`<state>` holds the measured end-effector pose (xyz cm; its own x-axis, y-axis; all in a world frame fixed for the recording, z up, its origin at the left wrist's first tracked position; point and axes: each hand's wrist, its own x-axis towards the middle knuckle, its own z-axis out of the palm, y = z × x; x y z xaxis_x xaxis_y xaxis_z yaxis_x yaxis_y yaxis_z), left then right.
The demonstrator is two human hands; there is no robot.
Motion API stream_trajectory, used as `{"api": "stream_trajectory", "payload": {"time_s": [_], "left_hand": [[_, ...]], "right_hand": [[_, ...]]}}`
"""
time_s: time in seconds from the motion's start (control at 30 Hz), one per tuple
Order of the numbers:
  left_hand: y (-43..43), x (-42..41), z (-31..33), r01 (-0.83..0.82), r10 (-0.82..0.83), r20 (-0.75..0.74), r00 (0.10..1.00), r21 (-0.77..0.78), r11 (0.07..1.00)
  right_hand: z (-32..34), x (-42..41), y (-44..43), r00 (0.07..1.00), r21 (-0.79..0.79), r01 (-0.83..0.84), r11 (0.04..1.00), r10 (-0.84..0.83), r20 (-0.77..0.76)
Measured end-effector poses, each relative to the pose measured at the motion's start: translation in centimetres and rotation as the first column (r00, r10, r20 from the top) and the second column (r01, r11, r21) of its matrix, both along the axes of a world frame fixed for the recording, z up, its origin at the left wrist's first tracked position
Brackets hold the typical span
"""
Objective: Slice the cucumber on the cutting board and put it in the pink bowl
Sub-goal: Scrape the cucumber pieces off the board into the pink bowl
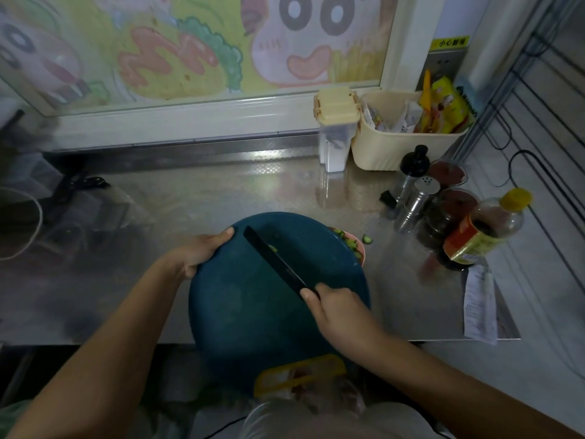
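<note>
A person's left hand [199, 251] grips the left rim of a round teal cutting board [253, 312], thumb on top and fingers curled under, while the right hand [338, 312] is closed around the handle of a black knife [275, 261] whose blade lies across the board. Cucumber slices [349, 243] sit in the pink bowl [361, 248], mostly hidden behind the board's right edge. 1 slice [367, 239] lies on the steel counter [221, 191] just beside it.
</note>
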<state>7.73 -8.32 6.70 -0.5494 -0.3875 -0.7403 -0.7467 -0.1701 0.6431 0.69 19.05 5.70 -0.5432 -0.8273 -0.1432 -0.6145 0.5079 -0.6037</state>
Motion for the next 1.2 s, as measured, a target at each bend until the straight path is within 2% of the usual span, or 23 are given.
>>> {"api": "stream_trajectory", "payload": {"time_s": [0.17, 0.27, 0.4, 0.53, 0.67, 0.8, 0.87, 1.03, 1.2], "left_hand": [[1.3, 1.1, -1.2, -0.101, 0.102, -0.078, 0.992, 0.007, 0.995], [1.9, 1.8, -1.9, -0.165, 0.168, -0.153, 0.974, 0.032, 0.986], [3.0, 2.4, -3.0, -0.247, 0.253, -0.219, 0.942, 0.055, 0.968], [3.6, 2.8, -3.6, -0.281, 0.292, -0.251, 0.923, 0.083, 0.956], [3.5, 2.9, -3.5, -0.252, 0.262, -0.223, 0.939, 0.072, 0.965], [2.9, 3.4, -2.7, -0.156, 0.172, -0.193, 0.966, 0.094, 0.983], [2.4, 3.6, -2.2, -0.139, 0.152, -0.176, 0.973, 0.088, 0.986], [0.6, 4.4, -2.1, -0.095, 0.097, -0.062, 0.993, 0.043, 0.995], [-0.1, 4.7, -2.0, -0.093, 0.093, -0.017, 0.995, 0.019, 0.995]], "right_hand": [[-0.5, 1.0, 0.4, 0.993, 0.06, 0.015, 0.998, -0.008, -0.116], [-0.9, 0.7, 1.7, 0.992, 0.153, 0.049, 0.987, -0.03, -0.121], [-1.6, 0.5, 3.1, 0.979, 0.129, 0.082, 0.988, -0.056, -0.196], [-2.4, 0.4, 4.1, 0.976, 0.117, 0.138, 0.984, -0.115, -0.186], [-2.0, -0.7, 4.5, 0.974, 0.081, 0.186, 0.979, -0.172, -0.15], [-2.3, -2.2, 5.4, 0.947, 0.079, 0.279, 0.957, -0.26, -0.188], [-2.7, -2.8, 5.9, 0.942, 0.089, 0.315, 0.945, -0.301, -0.146], [-4.1, -3.5, 7.1, 0.95, 0.186, 0.303, 0.934, -0.282, -0.134], [-4.6, -4.1, 7.8, 0.95, 0.204, 0.311, 0.928, -0.313, -0.025]]}}
